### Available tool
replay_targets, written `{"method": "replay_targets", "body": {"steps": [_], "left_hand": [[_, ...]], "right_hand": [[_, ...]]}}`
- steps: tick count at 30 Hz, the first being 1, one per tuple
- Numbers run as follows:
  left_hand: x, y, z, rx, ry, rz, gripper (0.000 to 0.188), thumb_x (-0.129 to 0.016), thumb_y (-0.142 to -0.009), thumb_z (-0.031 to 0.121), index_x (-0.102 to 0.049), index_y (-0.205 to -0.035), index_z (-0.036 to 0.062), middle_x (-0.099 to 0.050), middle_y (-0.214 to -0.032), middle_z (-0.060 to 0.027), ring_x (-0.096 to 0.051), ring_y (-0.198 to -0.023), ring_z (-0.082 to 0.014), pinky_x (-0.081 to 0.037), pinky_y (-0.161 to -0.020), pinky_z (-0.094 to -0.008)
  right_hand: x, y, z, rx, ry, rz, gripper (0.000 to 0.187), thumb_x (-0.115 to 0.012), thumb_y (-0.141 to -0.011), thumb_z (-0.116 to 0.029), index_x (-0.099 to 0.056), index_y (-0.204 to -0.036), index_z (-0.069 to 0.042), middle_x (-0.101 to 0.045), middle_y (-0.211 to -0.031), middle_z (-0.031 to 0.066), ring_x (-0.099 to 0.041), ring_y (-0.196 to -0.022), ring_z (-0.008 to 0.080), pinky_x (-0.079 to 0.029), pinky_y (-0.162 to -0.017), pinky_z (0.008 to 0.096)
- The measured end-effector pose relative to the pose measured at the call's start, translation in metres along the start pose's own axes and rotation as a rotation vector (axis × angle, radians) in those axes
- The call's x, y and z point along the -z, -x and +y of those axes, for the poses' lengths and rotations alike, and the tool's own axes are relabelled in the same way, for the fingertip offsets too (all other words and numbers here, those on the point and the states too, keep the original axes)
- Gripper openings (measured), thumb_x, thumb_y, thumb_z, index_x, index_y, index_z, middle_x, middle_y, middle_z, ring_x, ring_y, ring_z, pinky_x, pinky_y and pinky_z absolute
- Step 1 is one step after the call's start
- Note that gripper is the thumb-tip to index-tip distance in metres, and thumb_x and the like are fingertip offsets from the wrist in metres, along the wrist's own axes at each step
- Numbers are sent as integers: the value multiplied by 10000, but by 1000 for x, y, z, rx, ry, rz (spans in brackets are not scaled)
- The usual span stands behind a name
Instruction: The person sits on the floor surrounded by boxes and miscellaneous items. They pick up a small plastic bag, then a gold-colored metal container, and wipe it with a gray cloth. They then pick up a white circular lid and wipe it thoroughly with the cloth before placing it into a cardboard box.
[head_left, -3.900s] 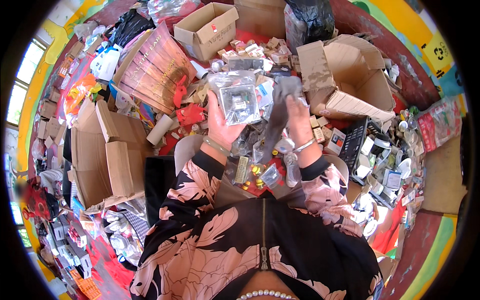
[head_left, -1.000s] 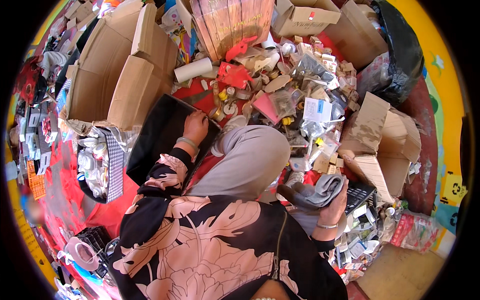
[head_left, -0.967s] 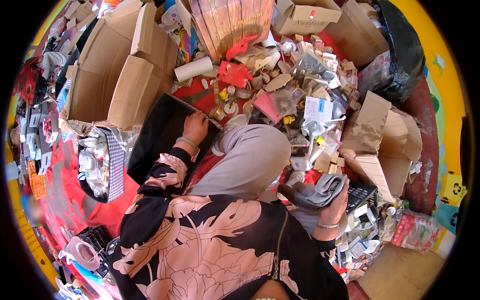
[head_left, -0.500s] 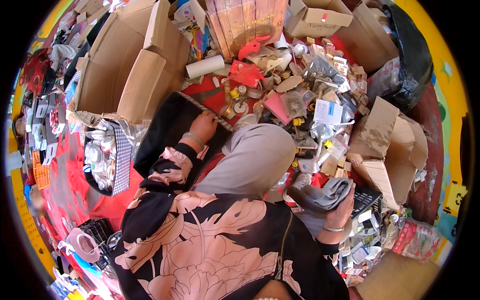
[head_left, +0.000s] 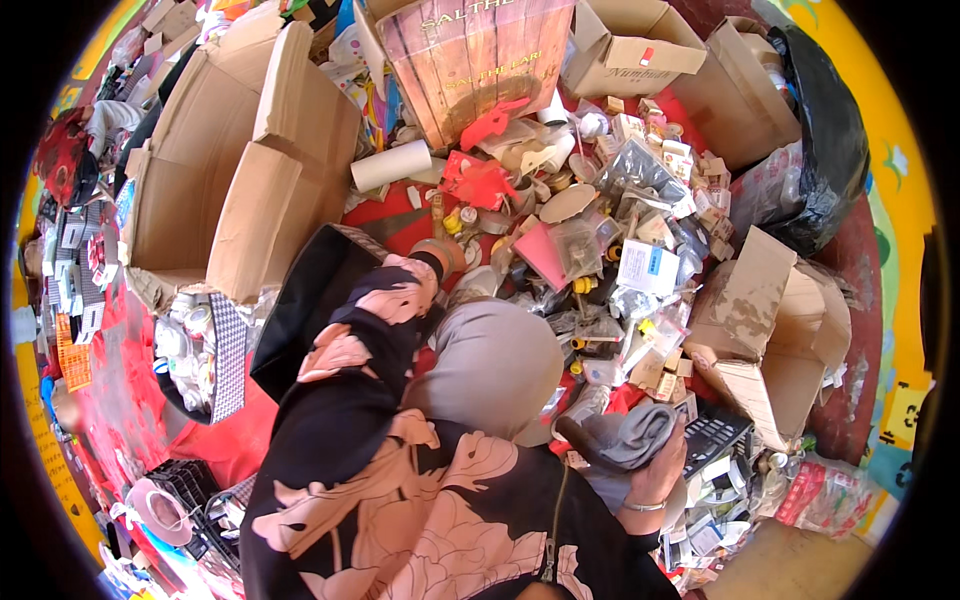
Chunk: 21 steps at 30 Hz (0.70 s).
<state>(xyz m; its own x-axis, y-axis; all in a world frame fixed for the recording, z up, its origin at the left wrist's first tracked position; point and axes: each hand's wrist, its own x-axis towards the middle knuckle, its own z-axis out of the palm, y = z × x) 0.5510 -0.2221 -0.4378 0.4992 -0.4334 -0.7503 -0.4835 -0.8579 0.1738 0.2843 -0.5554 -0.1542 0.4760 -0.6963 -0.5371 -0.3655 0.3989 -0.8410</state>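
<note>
My left hand [head_left: 447,257] reaches past the black box [head_left: 292,318] to the near left edge of a pile of small goods. Its fingers are blurred and mostly out of sight, so what they touch cannot be told. Close to it lie small yellow-capped items [head_left: 455,220] and a red plastic piece [head_left: 474,180]. On the right, my right hand [head_left: 664,468] is curled against a rolled grey cloth [head_left: 645,437], beside my bent leg. My grey-trousered knee [head_left: 490,365] stands between the two hands.
Cardboard boxes stand open at left [head_left: 185,170], back [head_left: 640,50] and right [head_left: 790,350]. A tall wood-print box [head_left: 480,65] rises behind the pile. A checked basket [head_left: 228,350] holds bottles and jars. A black plastic bag [head_left: 825,140] sits far right; a black crate [head_left: 715,440] is near my right hand.
My left hand has left the black box's rim and moved forward and right to the pile. My right hand stays at the grey cloth. The whole view has shifted slightly.
</note>
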Motion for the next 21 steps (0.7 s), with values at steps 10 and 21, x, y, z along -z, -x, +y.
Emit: {"method": "replay_targets", "body": {"steps": [10,21], "left_hand": [[-116,-109,-43,603,515,284,274,-447,-891,199,-638,-1012,44,-630,-1084,-132,-625,-965,-282,-502,-786,-437],[-26,14,36,291,694,603,303,-490,-867,267,-607,-980,11,-642,-880,-212,-626,-848,-355,-502,-740,-425]], "right_hand": [[7,-7,0,65,19,63,343,-541,-909,-309,-573,-1007,18,-610,-948,83,-586,-854,182,-483,-758,317],[23,-10,8,74,10,-51,356,-533,-904,-309,-571,-1048,14,-609,-1009,92,-593,-910,185,-486,-798,311]]}}
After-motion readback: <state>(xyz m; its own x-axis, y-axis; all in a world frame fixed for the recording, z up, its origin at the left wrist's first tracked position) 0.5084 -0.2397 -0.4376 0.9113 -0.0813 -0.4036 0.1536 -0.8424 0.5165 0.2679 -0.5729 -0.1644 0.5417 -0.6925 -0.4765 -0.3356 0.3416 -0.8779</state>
